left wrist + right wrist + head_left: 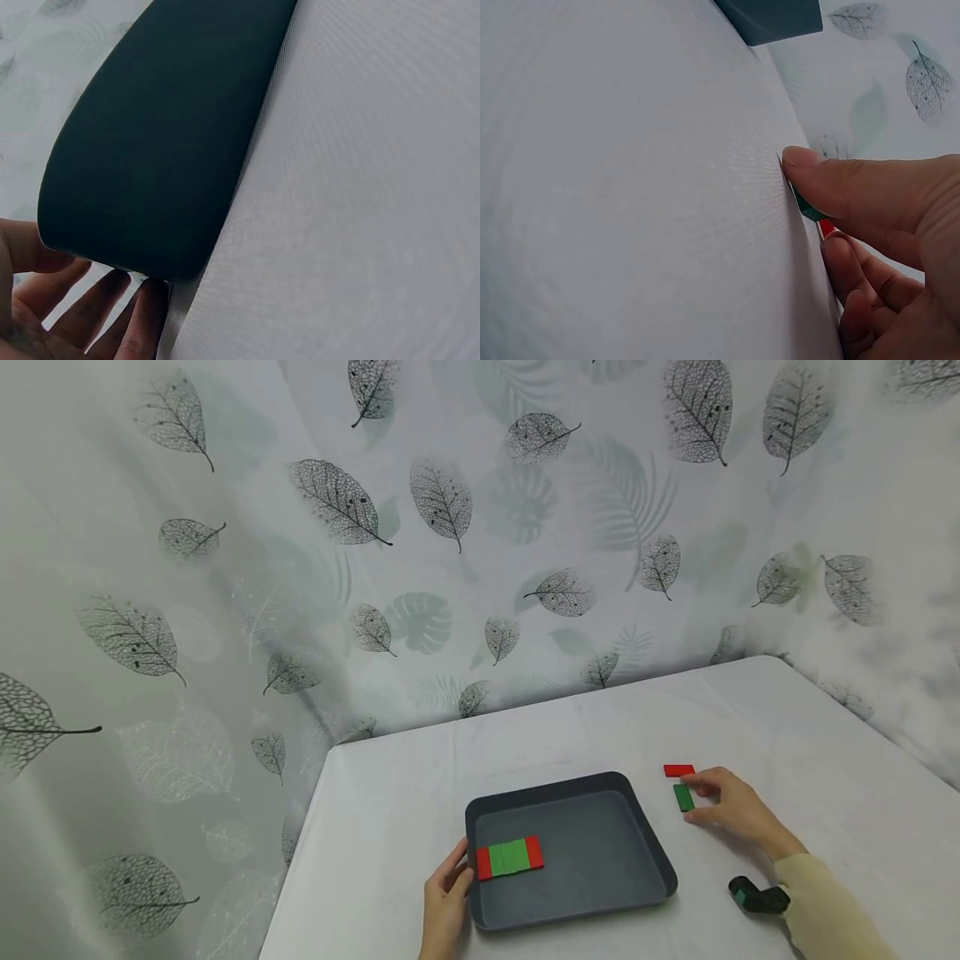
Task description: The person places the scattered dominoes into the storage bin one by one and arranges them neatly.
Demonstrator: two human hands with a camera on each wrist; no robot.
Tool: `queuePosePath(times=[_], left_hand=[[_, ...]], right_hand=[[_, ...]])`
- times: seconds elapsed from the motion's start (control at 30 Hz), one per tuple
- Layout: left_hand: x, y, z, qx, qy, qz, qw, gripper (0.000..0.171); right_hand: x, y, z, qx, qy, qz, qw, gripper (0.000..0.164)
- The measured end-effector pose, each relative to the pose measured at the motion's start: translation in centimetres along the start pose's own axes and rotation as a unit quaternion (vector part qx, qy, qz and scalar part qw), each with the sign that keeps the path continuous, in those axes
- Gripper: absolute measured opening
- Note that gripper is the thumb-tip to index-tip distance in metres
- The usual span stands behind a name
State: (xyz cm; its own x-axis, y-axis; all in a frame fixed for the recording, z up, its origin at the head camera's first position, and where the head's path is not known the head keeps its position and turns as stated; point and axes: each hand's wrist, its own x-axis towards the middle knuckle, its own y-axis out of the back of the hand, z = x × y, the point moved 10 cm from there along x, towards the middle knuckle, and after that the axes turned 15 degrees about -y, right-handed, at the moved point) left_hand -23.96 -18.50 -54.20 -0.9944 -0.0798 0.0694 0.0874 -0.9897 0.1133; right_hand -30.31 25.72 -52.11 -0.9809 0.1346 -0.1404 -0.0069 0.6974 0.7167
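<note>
A dark grey rectangular tray point(592, 860) lies on the white table. My left hand point(444, 897) holds its left side, thumb near the rim and fingertips against the outer wall point(150, 165) in the left wrist view. Inside the tray, at the left, two green tiles point(509, 857) sit in a row between two red tiles point(535, 852). To the right of the tray, my right hand point(731, 806) pinches a green tile point(683, 797) by its ends between thumb and forefinger. A red tile point(678, 771) lies just beyond it, partly behind the fingers.
The white tabletop point(390, 827) runs to the back edge, where a leaf-patterned curtain point(480, 543) hangs behind and at both sides. A small black and green device point(759, 895) is by the right sleeve point(825, 906).
</note>
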Motion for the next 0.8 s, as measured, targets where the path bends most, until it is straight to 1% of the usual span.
queuePosePath(times=[0.27,0.47,0.63,0.8], left_hand=[[0.0,0.0,0.0,0.003,0.006,0.002,1.0,0.049],[0.0,0.0,-0.1,0.004,0.002,0.002,1.0,0.049],[0.0,0.0,-0.1,0.003,-0.003,0.002,1.0,0.049],[0.1,0.1,0.0,0.004,-0.008,0.001,1.0,0.049]], right_hand=[[0.1,-0.1,0.2,-0.003,0.001,0.004,1.0,0.052],[-0.1,0.3,0.2,0.011,-0.017,0.011,1.0,0.054],[-0.1,0.4,0.3,0.027,-0.039,0.002,0.999,0.057],[-0.5,0.8,-0.2,0.04,-0.036,0.008,0.999,0.058]])
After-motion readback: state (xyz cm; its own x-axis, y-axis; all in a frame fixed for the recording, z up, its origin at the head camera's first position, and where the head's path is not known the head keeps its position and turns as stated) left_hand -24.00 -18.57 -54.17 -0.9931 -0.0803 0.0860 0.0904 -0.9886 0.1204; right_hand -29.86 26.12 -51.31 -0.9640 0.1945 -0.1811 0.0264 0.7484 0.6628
